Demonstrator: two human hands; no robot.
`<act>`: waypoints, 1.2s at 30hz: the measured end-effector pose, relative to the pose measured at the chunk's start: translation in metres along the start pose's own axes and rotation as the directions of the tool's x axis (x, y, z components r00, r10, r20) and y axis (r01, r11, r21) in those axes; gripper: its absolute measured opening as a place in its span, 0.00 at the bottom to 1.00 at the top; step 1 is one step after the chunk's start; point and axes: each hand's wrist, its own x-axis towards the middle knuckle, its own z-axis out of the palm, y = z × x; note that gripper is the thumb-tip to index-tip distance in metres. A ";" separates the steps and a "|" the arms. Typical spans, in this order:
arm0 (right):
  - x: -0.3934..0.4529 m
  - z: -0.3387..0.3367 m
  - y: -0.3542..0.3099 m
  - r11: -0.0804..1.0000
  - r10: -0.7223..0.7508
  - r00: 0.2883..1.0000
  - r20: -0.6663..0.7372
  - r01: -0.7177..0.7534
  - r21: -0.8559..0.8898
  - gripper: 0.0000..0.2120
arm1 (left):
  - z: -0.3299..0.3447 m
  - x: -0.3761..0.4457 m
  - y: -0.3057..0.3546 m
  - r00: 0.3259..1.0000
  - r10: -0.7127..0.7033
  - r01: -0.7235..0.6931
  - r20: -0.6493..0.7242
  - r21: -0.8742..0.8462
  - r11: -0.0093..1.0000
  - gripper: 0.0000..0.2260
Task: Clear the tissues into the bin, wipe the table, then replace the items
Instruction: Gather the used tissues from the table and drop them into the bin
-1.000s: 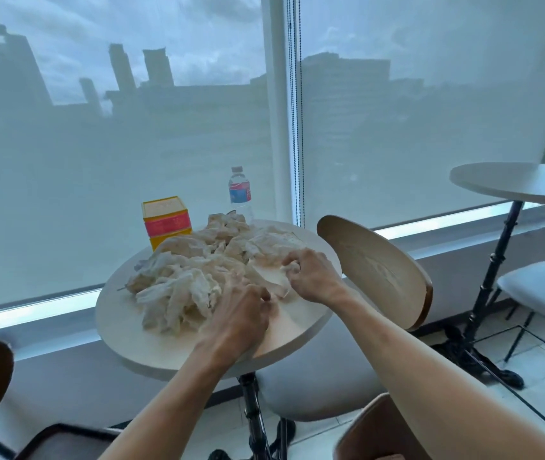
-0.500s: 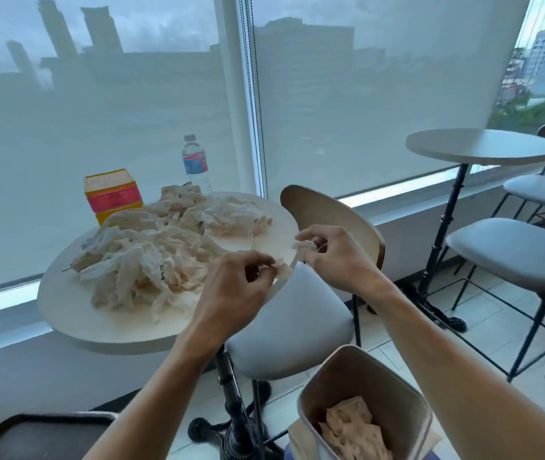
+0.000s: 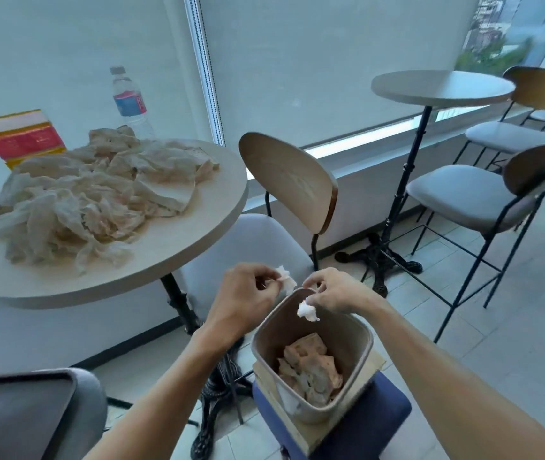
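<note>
Early going — left hand (image 3: 247, 298) and right hand (image 3: 337, 293) each pinch a tissue scrap (image 3: 307, 310) over the bin (image 3: 310, 360); the tissue heap (image 3: 88, 194) beside it covers the counter (image 3: 171, 247) — wiping, replacing undone.

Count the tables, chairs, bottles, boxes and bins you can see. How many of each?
Tables: 2, the table with tissues and the empty table
Chairs: 5, a grey seat, one cut off at the right edge
Bottles: 1
Boxes: 1
Bins: 1
Total: 10
</note>
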 end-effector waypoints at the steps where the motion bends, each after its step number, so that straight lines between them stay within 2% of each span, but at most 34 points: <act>1: 0.002 -0.002 0.003 1.000 0.004 1.000 -0.004 -0.004 -0.012 0.18 | 0.009 0.000 -0.005 1.000 -0.025 0.025 0.016 0.005 1.000 0.06; 8: -0.006 -0.028 0.001 0.995 -0.098 0.995 -0.028 0.099 0.018 0.16 | 0.067 -0.004 -0.035 0.978 -0.165 0.153 0.125 0.100 0.983 0.08; 12: -0.015 -0.040 -0.016 0.986 -0.162 0.986 -0.035 0.163 0.017 0.16 | 0.080 -0.010 -0.035 0.959 -0.168 0.129 0.227 0.178 0.976 0.21; 14: -0.020 -0.046 -0.031 0.972 -0.231 0.972 -0.049 0.233 0.039 0.15 | 0.073 -0.011 -0.031 0.964 -0.143 0.104 0.226 0.174 0.979 0.23; 17: -0.022 -0.053 -0.060 0.930 -0.347 0.929 -0.128 0.359 0.085 0.13 | 0.047 -0.008 -0.020 0.982 -0.100 0.080 0.160 0.124 0.989 0.18; 24: -0.003 -0.048 -0.154 0.822 -0.506 0.816 -0.280 0.554 0.133 0.09 | -0.058 -0.005 0.006 0.992 0.014 -0.006 -0.125 0.066 0.998 0.09; 30: 0.032 -0.035 -0.220 0.802 -0.561 0.749 -0.351 0.597 -0.007 0.10 | -0.143 0.015 -0.002 0.947 0.022 0.017 -0.319 0.119 0.993 0.06; 33: 0.053 -0.030 -0.248 0.818 -0.567 0.737 -0.369 0.557 -0.144 0.17 | -0.173 0.030 -0.012 0.915 0.028 0.042 -0.403 0.165 0.985 0.04; 36: 0.072 -0.026 -0.268 0.837 -0.545 0.758 -0.360 0.466 -0.286 0.25 | -0.193 0.047 -0.017 0.900 0.045 0.050 -0.434 0.206 0.977 0.05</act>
